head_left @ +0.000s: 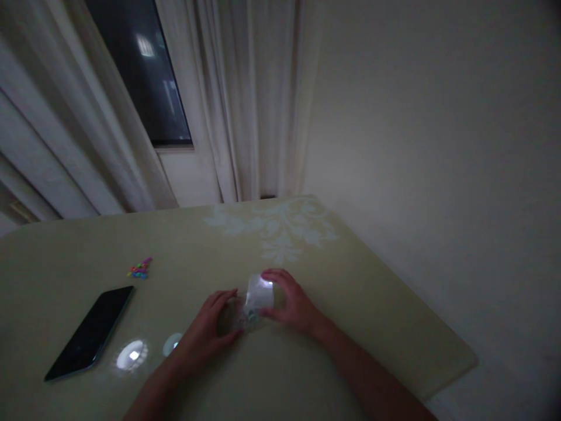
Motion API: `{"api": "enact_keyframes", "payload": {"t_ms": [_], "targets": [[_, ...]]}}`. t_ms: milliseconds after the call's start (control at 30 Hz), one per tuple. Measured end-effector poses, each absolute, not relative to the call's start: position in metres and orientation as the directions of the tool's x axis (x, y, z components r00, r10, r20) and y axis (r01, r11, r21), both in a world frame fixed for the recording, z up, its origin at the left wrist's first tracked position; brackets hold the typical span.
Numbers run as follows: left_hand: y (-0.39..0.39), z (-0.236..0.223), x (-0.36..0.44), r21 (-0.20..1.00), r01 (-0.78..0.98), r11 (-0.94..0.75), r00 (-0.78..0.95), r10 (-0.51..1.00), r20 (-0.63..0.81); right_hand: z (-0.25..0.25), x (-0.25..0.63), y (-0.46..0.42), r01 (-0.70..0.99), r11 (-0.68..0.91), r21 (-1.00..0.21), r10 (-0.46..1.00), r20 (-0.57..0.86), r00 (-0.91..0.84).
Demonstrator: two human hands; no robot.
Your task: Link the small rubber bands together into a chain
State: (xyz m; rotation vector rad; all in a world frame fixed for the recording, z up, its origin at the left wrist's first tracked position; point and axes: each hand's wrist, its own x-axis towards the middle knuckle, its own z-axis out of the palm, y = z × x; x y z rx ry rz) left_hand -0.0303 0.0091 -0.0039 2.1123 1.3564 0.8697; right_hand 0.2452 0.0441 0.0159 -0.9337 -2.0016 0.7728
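Near the middle of the table, my left hand (217, 321) curls around a clear plastic container (239, 313), thumb and fingers at its sides. My right hand (289, 301) grips a pale, see-through square piece (259, 292), perhaps a lid or small box, by its right side. The two clear things meet or overlap; whether they are joined I cannot tell. Something small and greyish-green shows where they meet, too blurred to name.
A small pile of colourful pieces (139, 269) lies at the left. A black tablet or phone (90, 333) rests in front of it. A round, clear disc (172, 344) sits by my left wrist. Curtains (258, 105) and a wall (429, 146) border the table (197, 251).
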Motion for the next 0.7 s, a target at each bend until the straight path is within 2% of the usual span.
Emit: {"api": "enact_keyframes", "payload": {"t_ms": [133, 267, 367, 433, 567, 700], "targets": [[0.012, -0.003, -0.03, 0.686, 0.631, -0.362, 0.241, 0.932, 0.27, 0.006, 0.265, 0.064, 0.605, 0.344, -0.718, 0.929, 0.354, -0.108], [0.015, -0.005, -0.031, 0.726, 0.625, -0.288, 0.156, 0.957, 0.246, -0.002, 0.276, 0.074, 0.8, 0.18, -0.572, 0.965, 0.261, -0.031], [0.017, -0.009, -0.032, 0.725, 0.63, -0.277, 0.132, 0.959, 0.251, -0.002, 0.272, 0.072, 0.849, 0.164, -0.502, 0.966, 0.257, -0.034], [0.017, -0.012, -0.031, 0.712, 0.642, -0.283, 0.124, 0.955, 0.269, 0.001, 0.264, 0.067, 0.843, 0.203, -0.498, 0.955, 0.291, -0.058], [0.018, -0.019, -0.028, 0.674, 0.647, -0.357, 0.139, 0.924, 0.356, 0.008, 0.238, 0.047, 0.704, 0.38, -0.6, 0.924, 0.284, -0.257], [0.016, -0.022, -0.026, 0.597, 0.658, -0.46, 0.213, 0.873, 0.438, 0.011, 0.211, 0.021, 0.617, 0.401, -0.677, 0.897, 0.156, -0.413]]}}
